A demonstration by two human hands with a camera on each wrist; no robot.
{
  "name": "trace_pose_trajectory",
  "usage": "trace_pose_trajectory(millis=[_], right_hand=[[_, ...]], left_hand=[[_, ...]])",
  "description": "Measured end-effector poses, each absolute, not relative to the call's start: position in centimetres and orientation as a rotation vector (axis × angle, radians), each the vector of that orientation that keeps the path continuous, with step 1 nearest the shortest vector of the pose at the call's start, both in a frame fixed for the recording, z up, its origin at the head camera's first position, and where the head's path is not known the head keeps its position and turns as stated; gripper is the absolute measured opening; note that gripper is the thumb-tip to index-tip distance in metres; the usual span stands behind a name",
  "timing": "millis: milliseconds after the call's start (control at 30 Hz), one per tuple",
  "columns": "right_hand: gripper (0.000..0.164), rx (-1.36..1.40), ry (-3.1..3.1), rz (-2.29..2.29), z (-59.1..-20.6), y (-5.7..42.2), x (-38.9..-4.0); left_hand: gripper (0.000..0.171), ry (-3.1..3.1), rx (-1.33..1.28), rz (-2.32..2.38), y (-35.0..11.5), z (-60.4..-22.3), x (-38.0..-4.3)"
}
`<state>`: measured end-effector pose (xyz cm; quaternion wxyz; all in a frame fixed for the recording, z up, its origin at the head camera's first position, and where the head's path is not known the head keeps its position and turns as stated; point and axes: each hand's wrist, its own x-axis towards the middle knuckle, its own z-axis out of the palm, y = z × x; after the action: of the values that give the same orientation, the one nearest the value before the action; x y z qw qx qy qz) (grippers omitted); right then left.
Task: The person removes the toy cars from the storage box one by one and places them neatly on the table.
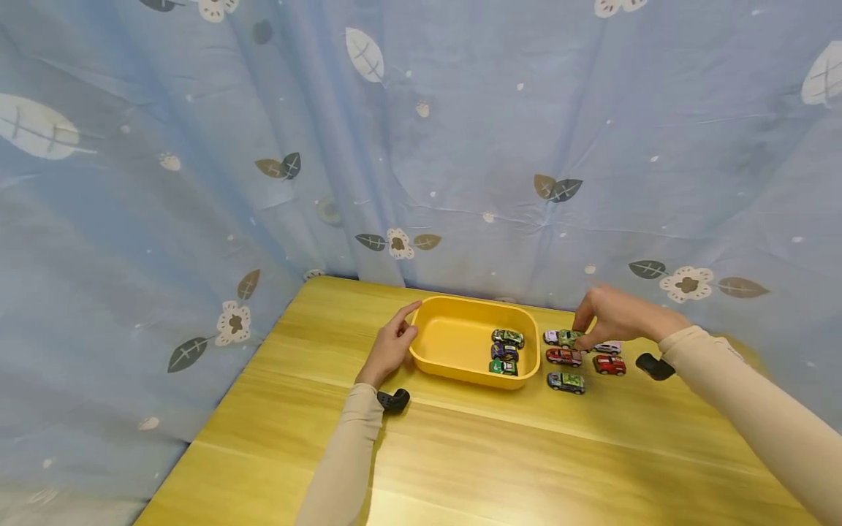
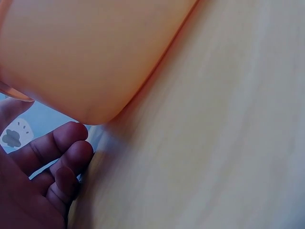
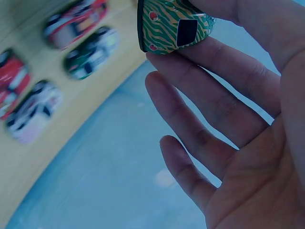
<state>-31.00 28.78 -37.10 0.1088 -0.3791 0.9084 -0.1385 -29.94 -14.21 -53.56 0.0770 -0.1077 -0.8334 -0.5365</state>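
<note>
The right hand (image 1: 615, 314), nearer than the left, pinches a small green toy car with gold tiger stripes (image 3: 174, 29) just beyond the right end of the yellow, rounded rectangular plastic tray (image 1: 454, 343), whose long axis runs roughly toward it, while the left hand (image 1: 390, 345), fingers loosely bent, touches the opposite end.

Patterned curtains (image 1: 460, 161) screen this corner beside a table (image 1: 493, 453).
</note>
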Motion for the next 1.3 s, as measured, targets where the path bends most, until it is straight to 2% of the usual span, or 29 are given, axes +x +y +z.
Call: trace_pose_trajectory(millis=[433,767,1300], right_hand=[[0.018,-0.937,2.659,-0.442,-40.0,34.1,-29.2],[0.016,-0.813,2.646,-0.400,-41.8,36.0,-27.8],[0.018,-0.976,2.753,-0.328,-44.6,37.2,-26.7]], left_hand=[[0.052,-2.490,-0.313,-1.601,-14.8,-53.7,-29.8],[0.052,-2.487,-0.310,-1.590,-14.8,-53.5,-29.9],[0.052,-2.479,-0.309,-1.615,-14.3,-53.3,-29.8]])
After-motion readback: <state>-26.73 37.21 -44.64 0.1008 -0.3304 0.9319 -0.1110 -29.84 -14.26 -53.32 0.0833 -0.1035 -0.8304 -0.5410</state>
